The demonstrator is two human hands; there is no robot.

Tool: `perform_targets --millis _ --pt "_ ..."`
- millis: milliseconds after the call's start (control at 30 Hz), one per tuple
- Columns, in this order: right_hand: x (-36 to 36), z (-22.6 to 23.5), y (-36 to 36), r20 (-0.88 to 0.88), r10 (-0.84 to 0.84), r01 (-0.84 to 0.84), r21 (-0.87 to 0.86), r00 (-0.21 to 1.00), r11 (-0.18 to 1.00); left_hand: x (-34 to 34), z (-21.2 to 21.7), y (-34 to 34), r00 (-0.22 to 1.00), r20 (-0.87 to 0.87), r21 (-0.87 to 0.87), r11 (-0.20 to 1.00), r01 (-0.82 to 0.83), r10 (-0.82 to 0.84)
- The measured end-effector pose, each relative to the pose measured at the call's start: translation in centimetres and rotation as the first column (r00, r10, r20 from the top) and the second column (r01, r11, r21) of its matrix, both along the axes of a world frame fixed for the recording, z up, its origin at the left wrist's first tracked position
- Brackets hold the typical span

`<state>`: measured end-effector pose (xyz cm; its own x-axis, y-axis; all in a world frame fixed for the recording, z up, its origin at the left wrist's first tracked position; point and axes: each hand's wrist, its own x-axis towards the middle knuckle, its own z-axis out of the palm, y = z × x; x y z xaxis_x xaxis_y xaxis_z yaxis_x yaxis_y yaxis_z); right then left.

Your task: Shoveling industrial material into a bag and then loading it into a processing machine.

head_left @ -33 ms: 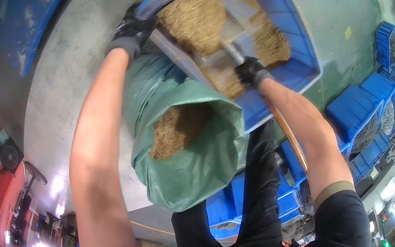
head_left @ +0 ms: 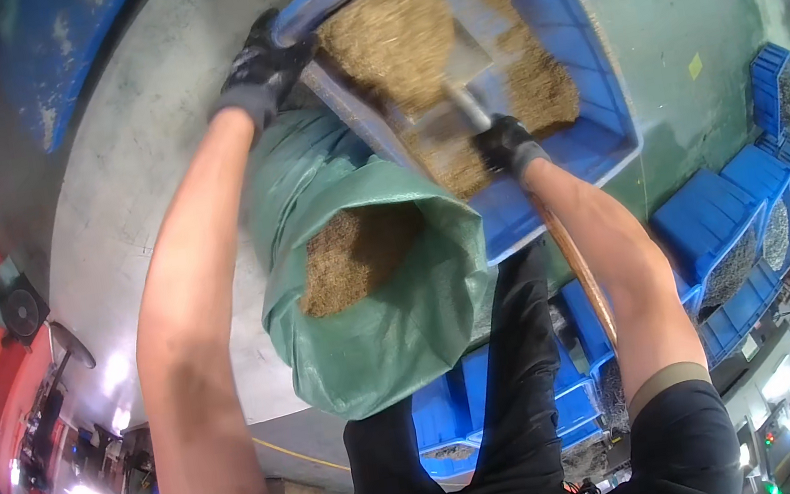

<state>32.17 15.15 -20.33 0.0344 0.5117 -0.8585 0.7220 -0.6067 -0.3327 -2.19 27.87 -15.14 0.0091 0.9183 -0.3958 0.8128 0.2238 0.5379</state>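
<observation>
Over the blue crate [head_left: 591, 133], my gloved left hand [head_left: 261, 69] clamps its rim, my right hand [head_left: 505, 144] closed round the shovel [head_left: 461, 71] neck. Scooping step: golden bits [head_left: 386, 36] go into the green sack [head_left: 375, 320] alongside. Next probably needs a level lift across.

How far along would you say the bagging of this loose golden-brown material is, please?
Partly done. The green woven sack already holds a good layer of the golden-brown material. In hand: the right hand grips a shovel dug into the blue crate, while the left hand holds the crate's corner rim above the sack. Left: a sizeable heap remains in the crate.
</observation>
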Motion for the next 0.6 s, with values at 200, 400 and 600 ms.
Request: perform_targets --millis 200,400,600 --pt "11.0 0.6 -4.2 0.18 0.417 -0.446 0.184 0.891 0.876 3.1 12.8 -7.7 0.918 0.363 -0.17 0.957 0.235 -0.161" --pt "12.0 14.0 -5.9 0.077 0.099 -0.103 0.054 0.992 0.993 3.4 15.6 -12.7 0.796 -0.133 -0.031 0.805 0.592 -0.59" --pt "17.9 20.5 -10.5 0.119 0.107 -0.109 0.013 0.987 0.994 5.0 12.5 -10.5 0.841 -0.21 -0.308 0.85 0.428 -0.499"
